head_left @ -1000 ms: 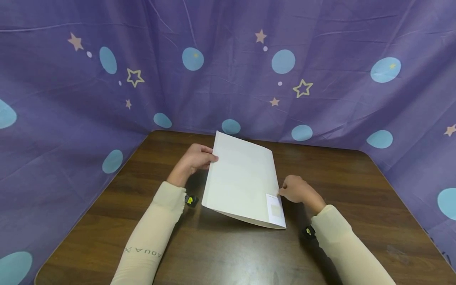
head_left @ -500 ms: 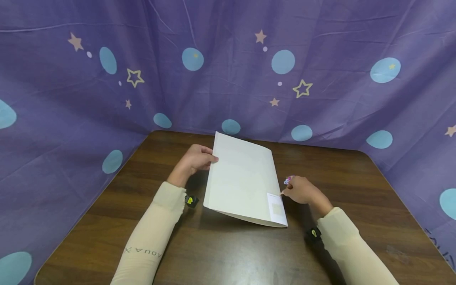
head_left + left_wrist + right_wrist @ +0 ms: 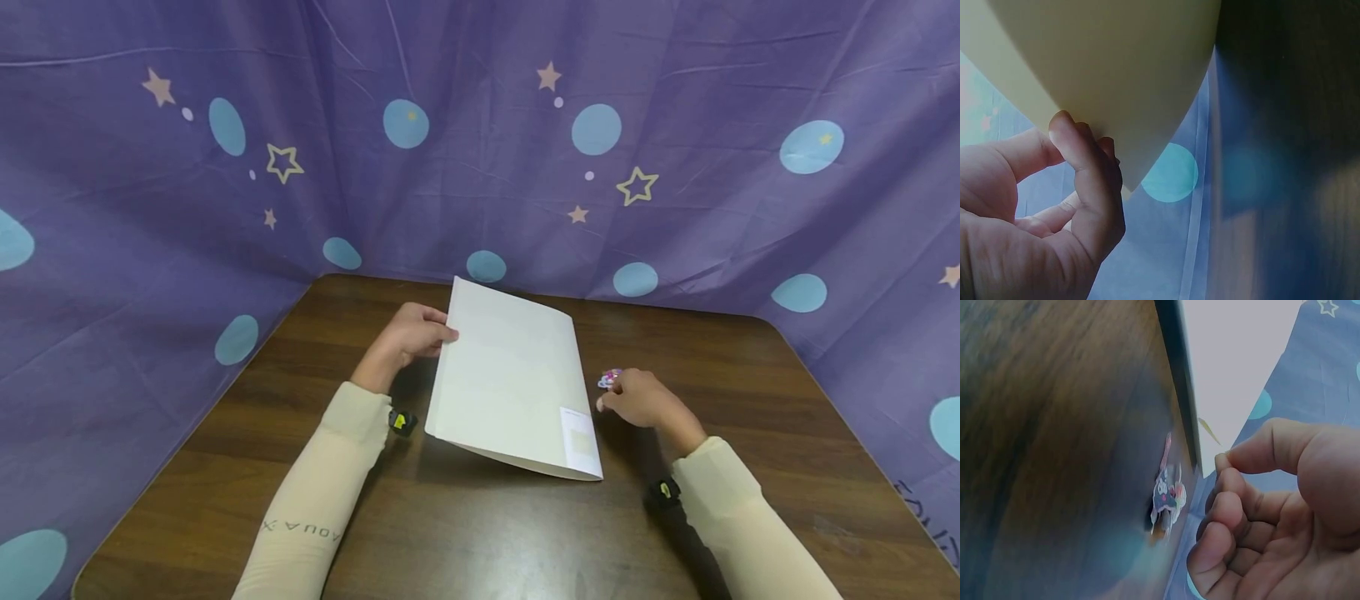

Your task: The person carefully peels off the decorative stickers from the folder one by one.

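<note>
My left hand (image 3: 414,332) pinches the left edge of a white paper folder (image 3: 510,375), held tilted above the table. In the left wrist view, thumb and fingers of the left hand (image 3: 1079,187) grip near a corner of the folder (image 3: 1116,75). A small white label (image 3: 580,442) lies at its lower right corner. Just right of the folder's edge is my right hand (image 3: 641,400), its fingers curled and thumb tip against the forefinger; no thing shows plainly between them. Beyond its fingertips lies a small colourful cartoon cutout (image 3: 609,379) on the table, partly behind the hand.
The brown wooden table (image 3: 480,533) carries all of this. A purple curtain (image 3: 480,192) with stars and blue dots hangs behind and at both sides. Toward the right front of the table is a faint clear patch (image 3: 836,533).
My right hand has moved slightly right, away from the folder's edge, and the colourful cutout has come into view beside it. The left hand and folder have hardly moved.
</note>
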The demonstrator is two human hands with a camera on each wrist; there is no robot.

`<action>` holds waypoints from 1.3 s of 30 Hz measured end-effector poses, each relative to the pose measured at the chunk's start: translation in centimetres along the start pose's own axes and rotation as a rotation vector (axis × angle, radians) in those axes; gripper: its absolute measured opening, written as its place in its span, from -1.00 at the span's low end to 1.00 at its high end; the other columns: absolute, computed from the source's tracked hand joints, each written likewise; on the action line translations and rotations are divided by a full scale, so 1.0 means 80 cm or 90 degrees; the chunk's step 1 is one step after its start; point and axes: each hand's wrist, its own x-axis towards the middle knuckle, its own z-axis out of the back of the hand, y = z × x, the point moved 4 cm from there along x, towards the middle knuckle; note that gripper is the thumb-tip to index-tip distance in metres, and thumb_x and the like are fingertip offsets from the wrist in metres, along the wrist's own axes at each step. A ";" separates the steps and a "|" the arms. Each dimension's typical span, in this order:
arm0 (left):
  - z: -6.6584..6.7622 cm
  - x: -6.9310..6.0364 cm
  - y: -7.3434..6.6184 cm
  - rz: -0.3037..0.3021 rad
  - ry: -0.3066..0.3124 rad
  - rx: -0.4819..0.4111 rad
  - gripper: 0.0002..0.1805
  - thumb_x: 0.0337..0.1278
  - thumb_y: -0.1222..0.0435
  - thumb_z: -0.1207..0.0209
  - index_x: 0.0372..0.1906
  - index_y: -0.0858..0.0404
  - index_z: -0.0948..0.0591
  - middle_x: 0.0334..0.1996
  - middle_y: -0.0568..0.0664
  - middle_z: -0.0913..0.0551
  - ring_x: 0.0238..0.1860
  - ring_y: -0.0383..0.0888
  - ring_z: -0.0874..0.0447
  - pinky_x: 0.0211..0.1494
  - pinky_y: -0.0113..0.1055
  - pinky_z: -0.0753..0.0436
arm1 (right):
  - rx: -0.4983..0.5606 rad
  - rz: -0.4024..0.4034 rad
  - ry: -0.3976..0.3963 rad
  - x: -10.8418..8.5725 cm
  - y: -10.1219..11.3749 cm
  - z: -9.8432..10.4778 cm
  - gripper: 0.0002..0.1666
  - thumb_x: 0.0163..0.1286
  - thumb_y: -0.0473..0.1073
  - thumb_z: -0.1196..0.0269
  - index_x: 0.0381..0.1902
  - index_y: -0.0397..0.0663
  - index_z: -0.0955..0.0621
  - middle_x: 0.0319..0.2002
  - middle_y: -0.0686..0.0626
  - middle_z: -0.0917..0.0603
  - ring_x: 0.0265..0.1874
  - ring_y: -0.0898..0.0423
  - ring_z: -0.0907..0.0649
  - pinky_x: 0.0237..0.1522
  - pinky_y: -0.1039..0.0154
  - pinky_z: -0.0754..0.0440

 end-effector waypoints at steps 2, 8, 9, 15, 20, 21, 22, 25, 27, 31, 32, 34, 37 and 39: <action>0.000 0.000 -0.001 -0.001 0.000 0.000 -0.51 0.19 0.43 -0.35 0.20 0.49 -0.52 -0.08 0.20 -0.60 -0.28 -0.11 -0.59 -0.13 -0.21 -0.73 | -0.005 -0.010 -0.002 0.000 -0.002 0.003 -0.66 0.41 -0.14 -0.23 -0.59 -0.11 -0.65 -0.66 0.09 -0.41 -0.58 0.15 -0.39 -0.54 0.27 -0.34; 0.000 0.000 0.000 -0.002 0.001 -0.002 -0.51 0.18 0.43 -0.35 0.19 0.50 -0.52 -0.10 0.20 -0.60 -0.29 -0.11 -0.59 -0.20 -0.27 -0.72 | -0.068 -0.059 -0.049 -0.003 -0.008 0.016 -0.61 0.42 -0.14 -0.23 -0.65 -0.06 -0.49 -0.61 0.00 -0.47 -0.58 0.07 -0.45 -0.53 0.19 -0.41; 0.000 -0.001 0.000 -0.001 0.000 -0.002 -0.51 0.18 0.43 -0.35 0.19 0.50 -0.52 -0.10 0.19 -0.60 -0.29 -0.11 -0.59 -0.21 -0.27 -0.72 | -0.082 -0.067 -0.057 -0.003 -0.010 0.018 -0.60 0.42 -0.14 -0.23 -0.65 -0.06 -0.47 -0.60 -0.02 -0.47 -0.57 0.05 -0.46 -0.52 0.16 -0.42; 0.000 -0.002 -0.001 -0.003 -0.001 -0.002 -0.51 0.19 0.43 -0.35 0.20 0.51 -0.52 -0.11 0.18 -0.60 -0.29 -0.12 -0.59 -0.18 -0.25 -0.73 | -0.157 -0.099 -0.115 -0.002 -0.018 0.021 -0.69 0.38 -0.19 -0.25 -0.57 -0.17 -0.55 -0.44 -0.25 -0.65 -0.48 -0.17 -0.63 -0.50 -0.12 -0.59; -0.001 -0.002 -0.001 -0.002 0.001 -0.009 -0.50 0.19 0.43 -0.35 0.20 0.52 -0.51 -0.13 0.17 -0.60 -0.30 -0.13 -0.59 -0.17 -0.26 -0.73 | -0.224 -0.083 -0.149 0.001 -0.015 0.016 -0.80 0.33 -0.29 -0.25 -0.50 -0.27 -0.62 -0.41 -0.32 -0.70 -0.46 -0.27 -0.68 -0.48 -0.20 -0.63; 0.000 -0.002 -0.001 -0.002 0.000 -0.009 -0.50 0.19 0.43 -0.35 0.20 0.52 -0.51 -0.13 0.17 -0.60 -0.30 -0.13 -0.60 -0.18 -0.26 -0.73 | -0.228 -0.081 -0.146 0.002 -0.014 0.014 -0.81 0.32 -0.29 -0.25 -0.49 -0.27 -0.62 -0.41 -0.31 -0.70 -0.46 -0.25 -0.68 -0.48 -0.19 -0.63; 0.000 -0.002 -0.001 -0.002 0.000 -0.008 -0.50 0.19 0.43 -0.35 0.20 0.52 -0.51 -0.13 0.17 -0.60 -0.29 -0.13 -0.60 -0.19 -0.27 -0.73 | -0.229 -0.079 -0.140 0.003 -0.012 0.012 -0.81 0.32 -0.29 -0.26 -0.48 -0.27 -0.62 -0.42 -0.29 -0.69 -0.48 -0.22 -0.67 -0.49 -0.17 -0.63; -0.001 -0.002 -0.001 -0.003 0.000 -0.009 -0.50 0.19 0.43 -0.35 0.20 0.52 -0.51 -0.12 0.18 -0.61 -0.29 -0.12 -0.61 -0.23 -0.30 -0.72 | -0.205 -0.080 -0.112 0.006 -0.008 0.005 -0.83 0.33 -0.29 -0.26 -0.45 -0.27 -0.60 -0.45 -0.23 -0.65 -0.52 -0.13 -0.61 -0.51 -0.10 -0.60; -0.001 -0.002 0.000 -0.004 0.001 -0.011 -0.50 0.18 0.43 -0.35 0.19 0.52 -0.51 -0.13 0.18 -0.61 -0.29 -0.12 -0.60 -0.24 -0.31 -0.72 | -0.181 -0.083 -0.093 0.006 -0.006 0.000 -0.83 0.35 -0.28 -0.26 -0.44 -0.26 -0.59 -0.46 -0.21 -0.62 -0.52 -0.10 -0.57 -0.53 -0.05 -0.58; -0.002 0.000 0.001 -0.006 0.003 -0.013 -0.50 0.19 0.43 -0.35 0.19 0.52 -0.51 -0.14 0.17 -0.61 -0.30 -0.13 -0.60 -0.22 -0.29 -0.72 | -0.149 -0.082 -0.077 0.008 -0.005 -0.006 -0.83 0.35 -0.31 -0.23 -0.46 -0.22 -0.56 -0.45 -0.18 -0.59 -0.52 -0.09 -0.54 -0.51 0.00 -0.55; -0.002 0.000 0.001 -0.007 0.003 -0.012 -0.50 0.19 0.43 -0.35 0.19 0.52 -0.51 -0.15 0.16 -0.60 -0.30 -0.14 -0.60 -0.21 -0.29 -0.72 | -0.146 -0.081 -0.072 0.008 -0.005 -0.007 -0.84 0.34 -0.32 -0.23 -0.47 -0.21 -0.56 -0.46 -0.17 -0.58 -0.52 -0.08 -0.54 -0.51 0.01 -0.54; -0.002 0.000 0.001 -0.008 0.003 -0.012 -0.50 0.19 0.43 -0.35 0.19 0.52 -0.51 -0.15 0.16 -0.60 -0.30 -0.14 -0.59 -0.20 -0.28 -0.72 | -0.138 -0.078 -0.066 0.008 -0.005 -0.008 -0.82 0.33 -0.36 -0.20 -0.50 -0.18 -0.54 -0.48 -0.16 -0.58 -0.52 -0.08 -0.53 -0.51 0.04 -0.53; -0.001 -0.001 0.001 -0.007 0.001 -0.009 -0.51 0.19 0.43 -0.35 0.19 0.52 -0.51 -0.14 0.16 -0.60 -0.30 -0.14 -0.59 -0.20 -0.29 -0.72 | -0.129 -0.078 -0.059 0.007 -0.004 -0.009 -0.81 0.33 -0.36 -0.20 -0.50 -0.17 -0.55 -0.50 -0.13 -0.56 -0.54 -0.06 -0.52 -0.52 0.08 -0.51; 0.000 -0.002 0.000 -0.005 -0.002 -0.008 -0.51 0.19 0.43 -0.35 0.19 0.52 -0.52 -0.14 0.16 -0.60 -0.30 -0.13 -0.59 -0.22 -0.30 -0.71 | -0.126 -0.076 -0.056 0.006 -0.002 -0.010 -0.80 0.36 -0.34 -0.21 -0.50 -0.17 -0.56 -0.52 -0.11 -0.55 -0.55 -0.04 -0.52 -0.53 0.10 -0.50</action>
